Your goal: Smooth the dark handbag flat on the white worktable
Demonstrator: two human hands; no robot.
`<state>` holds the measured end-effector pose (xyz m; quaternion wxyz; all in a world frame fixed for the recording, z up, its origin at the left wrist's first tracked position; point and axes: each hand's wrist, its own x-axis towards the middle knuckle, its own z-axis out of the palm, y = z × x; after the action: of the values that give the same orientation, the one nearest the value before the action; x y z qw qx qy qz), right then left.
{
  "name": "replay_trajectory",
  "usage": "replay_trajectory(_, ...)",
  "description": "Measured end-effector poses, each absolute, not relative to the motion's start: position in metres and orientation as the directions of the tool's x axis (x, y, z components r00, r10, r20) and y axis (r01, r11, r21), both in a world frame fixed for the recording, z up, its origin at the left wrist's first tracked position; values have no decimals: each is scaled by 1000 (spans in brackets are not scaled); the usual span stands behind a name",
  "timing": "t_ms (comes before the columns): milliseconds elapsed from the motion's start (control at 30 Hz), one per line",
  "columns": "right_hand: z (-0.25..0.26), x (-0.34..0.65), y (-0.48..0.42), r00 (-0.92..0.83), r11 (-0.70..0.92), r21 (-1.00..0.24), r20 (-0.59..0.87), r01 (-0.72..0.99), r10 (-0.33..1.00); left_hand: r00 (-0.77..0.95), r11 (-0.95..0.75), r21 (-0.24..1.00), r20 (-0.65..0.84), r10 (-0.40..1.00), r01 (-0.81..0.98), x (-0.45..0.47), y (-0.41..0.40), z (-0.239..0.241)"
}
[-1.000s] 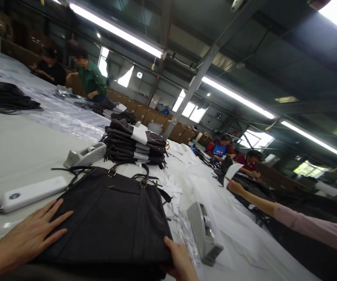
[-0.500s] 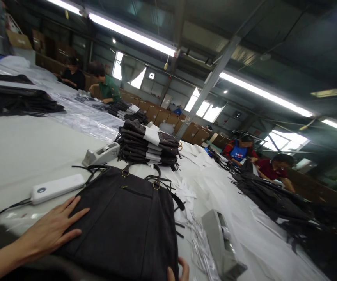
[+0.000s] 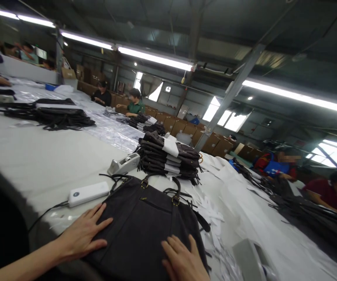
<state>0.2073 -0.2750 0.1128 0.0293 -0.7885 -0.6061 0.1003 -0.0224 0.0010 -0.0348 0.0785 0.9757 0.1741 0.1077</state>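
Note:
A dark grey handbag (image 3: pixel 139 234) lies flat on the white-covered table in front of me, its handles pointing away. Brass-coloured rings join the handles to the bag, and a short zip runs near its top. My left hand (image 3: pixel 83 232) rests with fingers spread on the bag's left edge. Over the lower right part of the bag, my right hand (image 3: pixel 183 255) lies with its fingers stretched out, holding nothing. Close to my left hand is a white power bank (image 3: pixel 89 193) with a black cable.
Beyond the bag stand a stack of folded dark bags (image 3: pixel 168 158) with white paper bands and a grey tape dispenser (image 3: pixel 123 163). A second tape dispenser (image 3: pixel 253 259) and white paper strips (image 3: pixel 212 220) are at right. More dark bags (image 3: pixel 50 113) lie far left. Several people work around the tables.
My right hand has come up from the bag's lower right edge onto its front. The left hand stays on the left edge. The view has turned left.

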Motion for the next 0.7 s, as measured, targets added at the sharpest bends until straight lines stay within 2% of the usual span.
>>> replay_trajectory(67, 122, 180, -226, 134, -156, -304, -94, 940, 987, 910, -919, 209, 183, 372, 334, -21, 0, -34)
replay_trajectory(133, 105, 151, -183, 35, -37, -423, -12, 905, 999, 895, -903, 253, 196, 400, 348, -20, -1, -37)
replay_trajectory(200, 66, 128, -152, -52, 74, -477, 60, 876, 997, 868, -872, 336, 230, 441, 355, -20, 0, -44)
replay_trajectory(300, 3, 113, -134, -51, 77, -498, 66, 864, 997, 822, -799, 507, 267, 503, 325, -20, 7, -52)
replay_trajectory(367, -24, 112, -133, -15, 49, -499, 73, 865, 997, 820, -689, 652, 177, 544, 316, -17, 16, -42)
replay_trajectory(433, -36, 115, -135, 4, 43, -489, 94, 871, 996, 807, -543, 768, 59, 587, 339, -6, 26, -14)
replay_trajectory(467, -39, 116, -135, 3, 47, -479, 102, 876, 995, 785, -498, 797, 49, 618, 342, 4, 30, 7)
replay_trajectory(500, -42, 118, -134, -5, 55, -467, 106, 882, 994, 723, -487, 810, 118, 681, 326, 17, 32, 31)
replay_trajectory(600, -48, 122, -127, -28, 74, -384, 125, 920, 992, 643, -518, 846, 327, 693, 127, 74, 29, 110)
replay_trajectory(700, -47, 126, -120, -102, 138, -211, 173, 968, 980, 658, -551, 831, 454, 601, -70, 139, 11, 169)
